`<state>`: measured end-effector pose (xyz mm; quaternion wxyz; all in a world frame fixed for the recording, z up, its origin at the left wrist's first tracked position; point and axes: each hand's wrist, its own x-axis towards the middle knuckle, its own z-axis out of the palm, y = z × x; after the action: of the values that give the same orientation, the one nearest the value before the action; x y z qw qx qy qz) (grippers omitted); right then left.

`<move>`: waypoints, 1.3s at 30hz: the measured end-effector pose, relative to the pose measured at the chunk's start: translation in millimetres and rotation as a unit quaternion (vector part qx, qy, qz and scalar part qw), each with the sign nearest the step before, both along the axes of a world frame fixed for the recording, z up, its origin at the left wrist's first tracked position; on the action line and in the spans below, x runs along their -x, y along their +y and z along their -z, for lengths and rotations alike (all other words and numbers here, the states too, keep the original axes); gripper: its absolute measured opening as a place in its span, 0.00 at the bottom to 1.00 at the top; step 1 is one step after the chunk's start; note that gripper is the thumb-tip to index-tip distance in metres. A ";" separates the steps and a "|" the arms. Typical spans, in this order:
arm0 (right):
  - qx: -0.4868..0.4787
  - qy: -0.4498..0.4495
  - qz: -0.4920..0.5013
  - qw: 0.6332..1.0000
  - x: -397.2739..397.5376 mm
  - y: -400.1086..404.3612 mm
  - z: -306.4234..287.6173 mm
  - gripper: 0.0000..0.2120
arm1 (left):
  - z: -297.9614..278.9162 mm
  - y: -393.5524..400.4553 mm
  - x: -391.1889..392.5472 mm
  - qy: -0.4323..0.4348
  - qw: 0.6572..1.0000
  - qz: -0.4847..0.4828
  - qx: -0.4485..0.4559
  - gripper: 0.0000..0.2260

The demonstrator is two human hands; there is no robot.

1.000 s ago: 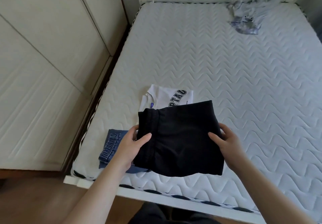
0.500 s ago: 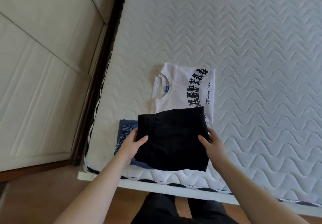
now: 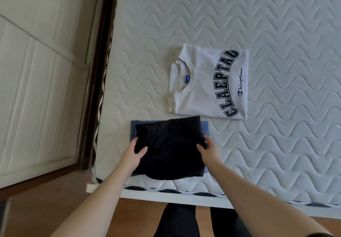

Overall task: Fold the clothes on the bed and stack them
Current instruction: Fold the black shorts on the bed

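Note:
A folded black garment (image 3: 169, 146) lies on top of a folded blue denim piece (image 3: 205, 129) near the bed's front left corner. My left hand (image 3: 133, 152) grips the black garment's left edge, thumb on top. Its right edge is held by my right hand (image 3: 207, 149), thumb on top and fingers underneath. Just beyond the stack, a folded white T-shirt (image 3: 201, 81) with dark block lettering lies flat on the mattress (image 3: 276, 33).
A cream wardrobe (image 3: 36, 70) stands close along the bed's left side, with a narrow dark gap between them. The bed's white front rail (image 3: 166, 194) runs below the stack. Wooden floor and my dark-clothed legs (image 3: 184, 222) show at the bottom.
Both hands have carried the black garment down and left onto the denim piece. My view has tilted downward, so the crumpled garment at the bed's far end is out of sight.

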<state>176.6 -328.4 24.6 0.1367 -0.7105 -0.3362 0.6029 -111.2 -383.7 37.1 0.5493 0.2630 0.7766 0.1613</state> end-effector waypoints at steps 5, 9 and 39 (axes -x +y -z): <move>0.029 -0.055 -0.023 0.998 1.0 -3.8 20.8 0.14 | 24.3 5.1 -4.8 0.016 0.999 0.033 0.021 0.35; 0.026 -0.062 -0.046 0.997 -4.6 -5.4 22.4 0.15 | 32.3 7.7 -1.8 0.008 1.000 0.020 0.006 0.34; -0.264 -0.342 -0.386 0.815 37.8 8.4 68.6 0.29 | 59.5 29.5 -91.8 0.445 0.707 0.504 -0.221 0.26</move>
<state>138.8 -320.0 -43.9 -0.0486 -0.6196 -0.7541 0.2123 -19.4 -354.2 -22.4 0.0658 0.7703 0.6249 -0.1086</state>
